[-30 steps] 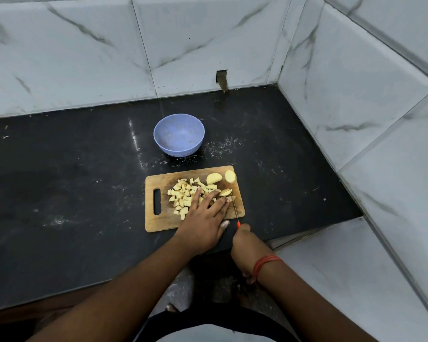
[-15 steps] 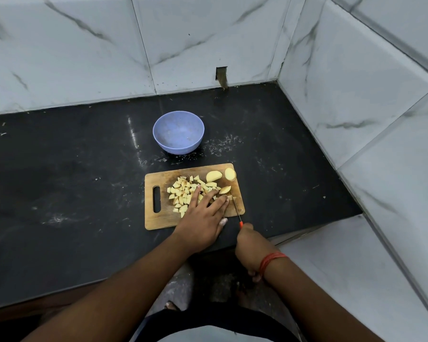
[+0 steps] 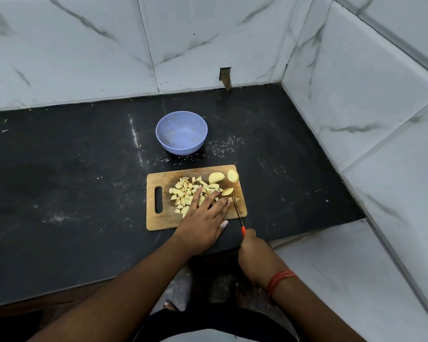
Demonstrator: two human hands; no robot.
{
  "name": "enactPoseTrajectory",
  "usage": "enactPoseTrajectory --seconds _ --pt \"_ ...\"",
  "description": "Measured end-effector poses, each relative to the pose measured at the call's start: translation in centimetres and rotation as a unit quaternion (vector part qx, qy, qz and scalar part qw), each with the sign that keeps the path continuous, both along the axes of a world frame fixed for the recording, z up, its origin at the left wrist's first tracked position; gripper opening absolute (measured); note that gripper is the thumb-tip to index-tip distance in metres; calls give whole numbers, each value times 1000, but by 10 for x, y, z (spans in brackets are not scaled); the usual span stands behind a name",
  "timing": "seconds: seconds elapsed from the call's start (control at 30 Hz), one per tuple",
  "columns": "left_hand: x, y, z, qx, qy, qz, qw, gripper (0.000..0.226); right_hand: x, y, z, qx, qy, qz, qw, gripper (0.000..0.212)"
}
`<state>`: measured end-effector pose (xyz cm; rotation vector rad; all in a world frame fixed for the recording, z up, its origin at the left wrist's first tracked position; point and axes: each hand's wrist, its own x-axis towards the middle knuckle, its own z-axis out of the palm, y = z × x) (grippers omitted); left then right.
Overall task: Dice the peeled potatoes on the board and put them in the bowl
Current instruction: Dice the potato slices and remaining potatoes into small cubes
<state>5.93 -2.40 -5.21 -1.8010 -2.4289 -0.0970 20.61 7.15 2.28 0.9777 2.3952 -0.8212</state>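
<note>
Most dice (image 3: 184, 195) heaped mid-board (image 3: 158, 222); three chunks (image 3: 216, 177) uncut at far right corner; bowl (image 3: 181, 120) empty; left hand (image 3: 203, 219) flat; right hand (image 3: 253, 257) grips knife (image 3: 237, 210).

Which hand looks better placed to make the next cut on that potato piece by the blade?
The right hand: it already grips the knife, whose blade sits beside the potato piece. The left hand lies flat on the cutting board, steadying the diced potato.

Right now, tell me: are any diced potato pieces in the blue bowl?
No, the blue bowl holds none; the diced pieces lie on the cutting board.
</note>
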Motion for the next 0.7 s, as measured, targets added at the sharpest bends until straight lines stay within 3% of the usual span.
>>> enactPoseTrajectory --seconds 0.7 --pt "-2 -1 -1 2 1 -1 1000 55 -18 0 8 9 -101 -17 995 33"
